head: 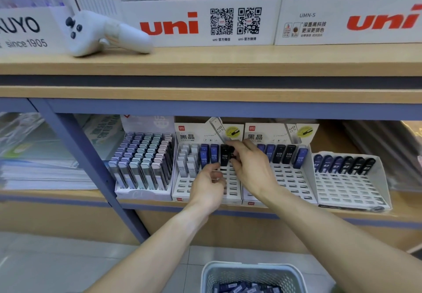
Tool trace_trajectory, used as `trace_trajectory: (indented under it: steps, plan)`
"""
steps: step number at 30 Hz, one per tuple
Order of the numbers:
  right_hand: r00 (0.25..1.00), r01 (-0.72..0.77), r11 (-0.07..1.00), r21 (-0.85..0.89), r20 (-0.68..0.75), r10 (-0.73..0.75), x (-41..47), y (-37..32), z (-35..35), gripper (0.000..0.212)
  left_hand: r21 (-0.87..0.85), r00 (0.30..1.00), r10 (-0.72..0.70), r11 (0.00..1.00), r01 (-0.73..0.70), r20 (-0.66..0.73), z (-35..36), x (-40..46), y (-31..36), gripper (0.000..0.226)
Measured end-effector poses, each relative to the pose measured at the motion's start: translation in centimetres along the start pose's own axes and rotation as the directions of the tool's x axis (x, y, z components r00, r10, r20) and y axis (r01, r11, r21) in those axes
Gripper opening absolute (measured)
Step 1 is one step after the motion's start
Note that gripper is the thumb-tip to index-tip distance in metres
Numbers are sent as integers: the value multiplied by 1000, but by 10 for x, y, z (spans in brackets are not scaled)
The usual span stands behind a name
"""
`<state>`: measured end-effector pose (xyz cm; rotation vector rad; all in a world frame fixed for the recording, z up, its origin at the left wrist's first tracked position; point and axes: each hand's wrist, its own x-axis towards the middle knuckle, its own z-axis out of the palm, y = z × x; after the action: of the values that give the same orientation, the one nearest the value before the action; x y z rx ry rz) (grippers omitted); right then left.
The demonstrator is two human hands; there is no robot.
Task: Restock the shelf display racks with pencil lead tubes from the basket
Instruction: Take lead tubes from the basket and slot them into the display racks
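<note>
On the lower shelf, my right hand [249, 167] pinches a black pencil lead tube [232, 155] at the back row of the middle white display rack [182, 186]. That row holds white tubes [186, 167], two blue tubes [209, 156] and another black tube [224, 156]. My left hand [206, 186] hovers over the rack's lower slots with curled fingers; whether it holds anything is hidden. The grey basket [251, 272] below, at the bottom edge, contains several blue tubes [237, 288].
A full rack of pastel tubes [141, 162] stands to the left. To the right are a partly filled rack [285, 178] and another rack [349, 185] with one back row. A white controller [100, 32] lies on the upper shelf. A blue shelf post [91, 167] slants at left.
</note>
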<state>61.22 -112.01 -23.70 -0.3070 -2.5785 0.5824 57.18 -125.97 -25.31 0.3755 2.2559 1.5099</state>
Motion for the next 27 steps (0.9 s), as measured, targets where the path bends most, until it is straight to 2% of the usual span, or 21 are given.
trace_trajectory:
  steps: [4,8,11,13,17,21,23,27]
  plan:
    - [997,37,999,14,74,-37,-26,1,-19,39,44,997,64,997,-66,35,-3,-10,0,43]
    - [980,17,1000,9,197,-18,-64,1,-39,31,179,987,134,973,-148,91,-3,-30,1,30]
    - [946,-31,999,33,324,19,-104,4,-50,25,288,966,188,929,-233,176,0,-55,-4,18]
    - [896,-74,996,43,441,48,-137,13,-53,26,346,948,202,895,-281,247,4,-74,-14,14]
    - [758,-139,990,-31,640,126,-206,37,-39,29,494,887,80,806,-326,454,21,-104,-60,12]
    - [567,-197,971,-137,792,226,-265,61,1,41,667,785,-150,636,-389,601,35,-109,-123,33]
    - [504,-239,956,-167,820,270,-279,71,25,48,725,762,-238,563,-397,602,41,-107,-151,43]
    - [472,-316,926,-208,812,344,-286,88,70,52,776,785,-313,550,-309,535,63,-102,-197,49]
